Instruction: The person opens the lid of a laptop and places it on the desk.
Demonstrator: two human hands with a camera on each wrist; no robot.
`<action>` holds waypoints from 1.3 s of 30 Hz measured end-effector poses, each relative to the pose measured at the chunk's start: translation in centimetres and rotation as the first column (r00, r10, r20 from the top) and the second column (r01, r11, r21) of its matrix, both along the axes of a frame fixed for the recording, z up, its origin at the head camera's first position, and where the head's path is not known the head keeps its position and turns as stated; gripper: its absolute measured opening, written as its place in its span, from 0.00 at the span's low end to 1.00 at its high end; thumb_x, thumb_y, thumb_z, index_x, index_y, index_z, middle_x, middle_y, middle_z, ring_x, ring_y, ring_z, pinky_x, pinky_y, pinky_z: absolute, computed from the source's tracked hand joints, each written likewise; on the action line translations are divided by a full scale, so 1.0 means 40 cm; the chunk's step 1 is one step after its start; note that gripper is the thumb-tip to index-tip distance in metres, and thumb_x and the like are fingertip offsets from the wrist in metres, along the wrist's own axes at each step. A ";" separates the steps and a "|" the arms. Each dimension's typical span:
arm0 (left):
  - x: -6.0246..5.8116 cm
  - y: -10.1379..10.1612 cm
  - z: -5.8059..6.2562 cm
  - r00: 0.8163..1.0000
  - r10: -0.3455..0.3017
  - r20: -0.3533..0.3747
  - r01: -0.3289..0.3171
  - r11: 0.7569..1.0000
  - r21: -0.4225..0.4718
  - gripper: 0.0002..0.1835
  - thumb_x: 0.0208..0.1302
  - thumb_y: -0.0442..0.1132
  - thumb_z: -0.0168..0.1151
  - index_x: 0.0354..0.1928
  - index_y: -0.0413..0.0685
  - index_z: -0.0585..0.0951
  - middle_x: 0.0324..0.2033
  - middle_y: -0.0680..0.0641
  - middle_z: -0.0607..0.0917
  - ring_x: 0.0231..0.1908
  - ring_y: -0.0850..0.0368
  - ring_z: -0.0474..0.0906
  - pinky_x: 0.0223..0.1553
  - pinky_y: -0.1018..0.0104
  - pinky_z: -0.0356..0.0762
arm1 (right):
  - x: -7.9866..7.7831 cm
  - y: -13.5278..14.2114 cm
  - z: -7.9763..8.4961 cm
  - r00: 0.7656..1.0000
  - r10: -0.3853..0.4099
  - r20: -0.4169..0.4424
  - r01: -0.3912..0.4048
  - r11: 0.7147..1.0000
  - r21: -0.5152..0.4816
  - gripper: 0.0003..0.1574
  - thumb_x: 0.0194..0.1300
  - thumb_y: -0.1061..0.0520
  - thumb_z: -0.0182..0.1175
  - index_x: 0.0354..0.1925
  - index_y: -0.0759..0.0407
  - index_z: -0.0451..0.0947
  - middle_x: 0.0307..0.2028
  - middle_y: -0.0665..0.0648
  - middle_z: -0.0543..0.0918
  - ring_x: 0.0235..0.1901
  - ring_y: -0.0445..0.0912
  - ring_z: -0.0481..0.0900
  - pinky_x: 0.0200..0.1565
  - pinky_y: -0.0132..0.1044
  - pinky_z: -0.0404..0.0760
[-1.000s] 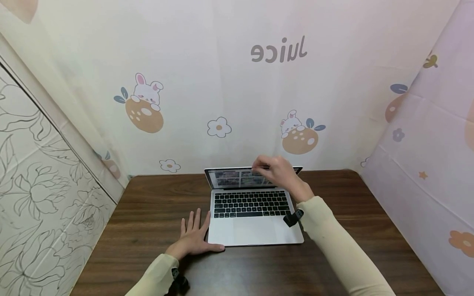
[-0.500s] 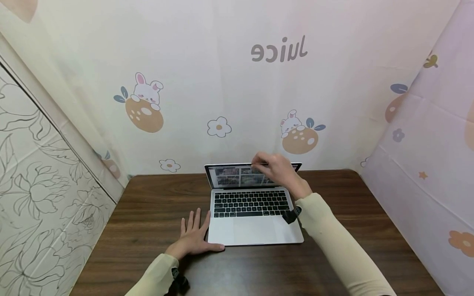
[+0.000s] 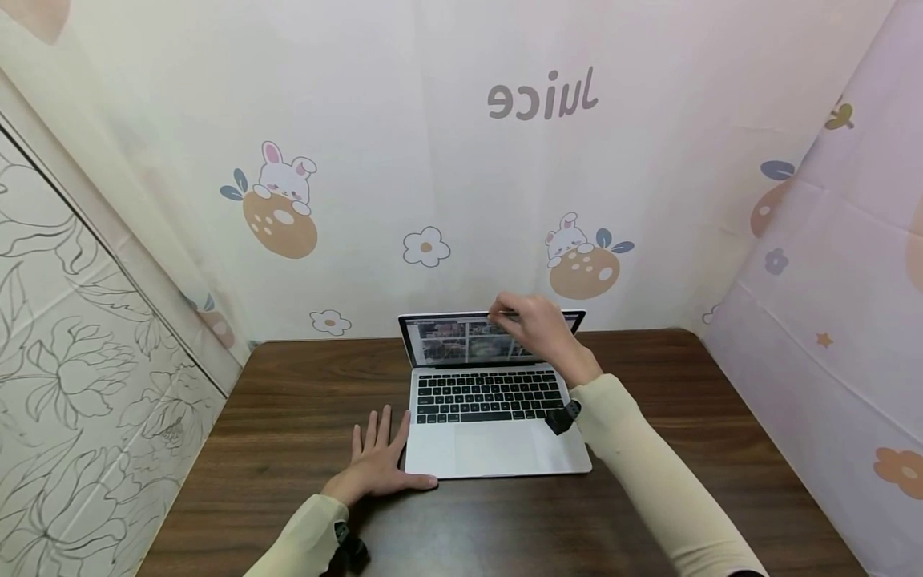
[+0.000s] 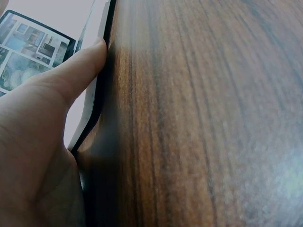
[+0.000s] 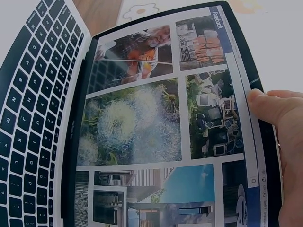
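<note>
A silver laptop (image 3: 496,449) lies on the dark wooden table, its black keyboard (image 3: 490,397) facing up and its lid raised at an angle. Lit pictures fill the screen (image 5: 137,118). My right hand (image 3: 535,324) pinches the lid's top edge, thumb on the screen side and fingers behind. In the right wrist view the thumb (image 5: 265,104) presses near the screen's border. At the laptop's front left corner, my left hand (image 3: 378,465) lies with fingers spread on the table; its thumb (image 4: 87,61) rests along the front edge of the base.
The wooden table (image 3: 303,417) extends to both sides and in front of the laptop. Behind it hangs a pale curtain (image 3: 375,160) printed with rabbits and flowers. A white panel with flower line drawings (image 3: 79,385) stands at the left. Black wrist cameras (image 3: 562,417) are strapped on both wrists.
The laptop lid has tilted further up and back, showing more of the screen. My right hand has risen slightly with it. The left hand stays in place.
</note>
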State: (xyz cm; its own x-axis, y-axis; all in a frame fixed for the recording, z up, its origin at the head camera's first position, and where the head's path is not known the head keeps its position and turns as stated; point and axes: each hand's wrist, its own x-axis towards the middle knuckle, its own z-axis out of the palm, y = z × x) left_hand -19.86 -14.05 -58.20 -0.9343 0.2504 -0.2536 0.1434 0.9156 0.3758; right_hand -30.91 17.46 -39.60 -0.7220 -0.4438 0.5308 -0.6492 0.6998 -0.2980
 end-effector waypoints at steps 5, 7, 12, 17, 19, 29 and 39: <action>0.000 0.000 0.000 1.000 0.001 0.003 -0.001 1.000 0.000 0.76 0.36 0.91 0.58 0.84 0.62 0.44 0.82 0.39 0.34 0.81 0.37 0.26 0.74 0.31 0.22 | -0.002 -0.005 0.001 1.000 -0.008 0.004 0.008 1.000 -0.015 0.02 0.69 0.55 0.68 0.39 0.50 0.83 0.37 0.50 0.92 0.33 0.46 0.89 0.34 0.43 0.86; 0.000 0.000 0.000 1.000 0.001 0.002 -0.001 1.000 0.002 0.76 0.36 0.91 0.58 0.84 0.62 0.44 0.82 0.39 0.35 0.81 0.37 0.26 0.74 0.31 0.22 | -0.004 -0.006 0.002 1.000 -0.016 0.008 0.016 1.000 -0.016 0.02 0.70 0.54 0.68 0.38 0.49 0.83 0.37 0.50 0.92 0.33 0.46 0.89 0.34 0.43 0.85; 0.001 0.000 0.003 1.000 -0.002 0.003 0.002 1.000 0.008 0.76 0.36 0.91 0.58 0.84 0.62 0.43 0.82 0.39 0.34 0.81 0.37 0.25 0.74 0.31 0.21 | -0.010 -0.007 0.003 0.999 -0.027 0.026 0.027 0.999 -0.019 0.04 0.71 0.53 0.66 0.40 0.52 0.83 0.38 0.51 0.92 0.34 0.46 0.89 0.37 0.44 0.86; 0.001 -0.001 0.005 1.000 -0.005 0.001 0.005 1.000 0.013 0.75 0.37 0.91 0.58 0.84 0.63 0.43 0.82 0.40 0.33 0.81 0.37 0.25 0.74 0.31 0.21 | -0.018 -0.009 0.002 0.998 -0.037 0.041 0.038 0.999 -0.027 0.03 0.71 0.54 0.66 0.41 0.52 0.83 0.38 0.51 0.92 0.34 0.47 0.89 0.38 0.45 0.87; 0.001 -0.001 0.005 1.000 -0.004 0.001 0.004 1.000 0.013 0.75 0.37 0.91 0.58 0.84 0.63 0.43 0.82 0.40 0.33 0.81 0.37 0.25 0.74 0.31 0.21 | -0.022 -0.010 0.001 0.998 -0.041 0.044 0.042 0.999 -0.026 0.03 0.71 0.54 0.66 0.41 0.51 0.83 0.38 0.51 0.92 0.34 0.47 0.89 0.38 0.45 0.86; -0.001 -0.002 0.001 1.000 -0.001 0.012 0.001 1.000 0.010 0.76 0.36 0.91 0.58 0.84 0.62 0.44 0.82 0.40 0.34 0.81 0.36 0.25 0.74 0.31 0.21 | -0.041 -0.008 0.003 0.997 -0.032 0.072 0.035 0.999 -0.039 0.03 0.71 0.55 0.66 0.41 0.53 0.83 0.41 0.51 0.91 0.39 0.47 0.89 0.42 0.46 0.87; 0.004 0.002 0.015 1.000 0.002 0.024 -0.003 1.000 0.024 0.76 0.36 0.91 0.59 0.84 0.62 0.43 0.82 0.40 0.33 0.81 0.37 0.24 0.74 0.31 0.20 | -0.054 -0.009 0.008 0.991 -0.041 0.124 0.049 0.997 -0.059 0.03 0.71 0.55 0.67 0.43 0.50 0.83 0.41 0.52 0.91 0.40 0.48 0.89 0.43 0.48 0.86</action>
State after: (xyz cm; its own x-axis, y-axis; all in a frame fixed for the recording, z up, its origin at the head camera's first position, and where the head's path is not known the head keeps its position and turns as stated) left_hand -19.69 -13.98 -57.60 -0.9287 0.2544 -0.2698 0.1320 0.9067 0.4006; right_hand -33.07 17.10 -39.28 -0.8020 -0.3786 0.4620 -0.5732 0.7054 -0.4169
